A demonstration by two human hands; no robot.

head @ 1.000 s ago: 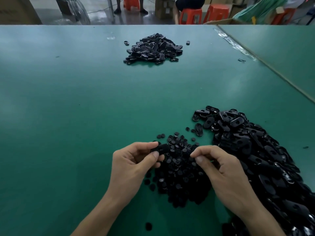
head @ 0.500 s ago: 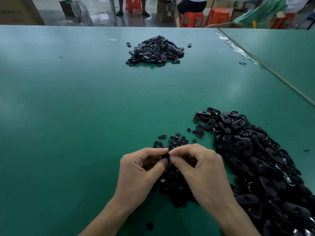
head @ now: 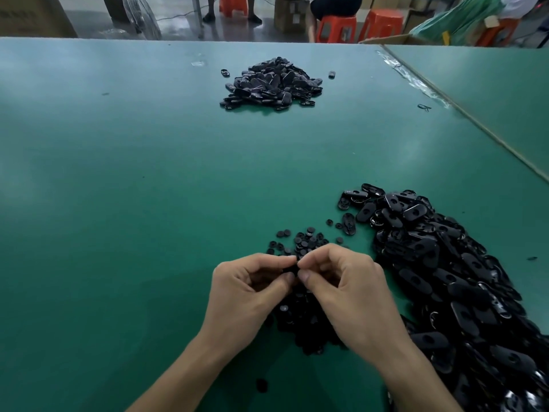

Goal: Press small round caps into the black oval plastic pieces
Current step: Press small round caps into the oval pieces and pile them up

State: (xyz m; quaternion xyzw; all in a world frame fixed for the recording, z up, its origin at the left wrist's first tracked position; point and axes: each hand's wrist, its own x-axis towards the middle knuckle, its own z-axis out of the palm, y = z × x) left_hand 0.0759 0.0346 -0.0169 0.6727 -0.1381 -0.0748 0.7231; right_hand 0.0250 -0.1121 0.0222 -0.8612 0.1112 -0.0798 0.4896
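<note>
Pinching one piece (head: 293,269), two hands (head: 246,295) (head: 355,292), three piles (head: 271,83) (head: 303,240) (head: 445,278)

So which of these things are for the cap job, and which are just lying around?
For the job:
left hand
right hand
black piece that both hands pinch
caps pile
oval pieces pile on the right
far pile of oval pieces

Just lying about:
orange stools
fan
cardboard box
clear plastic scrap
</note>
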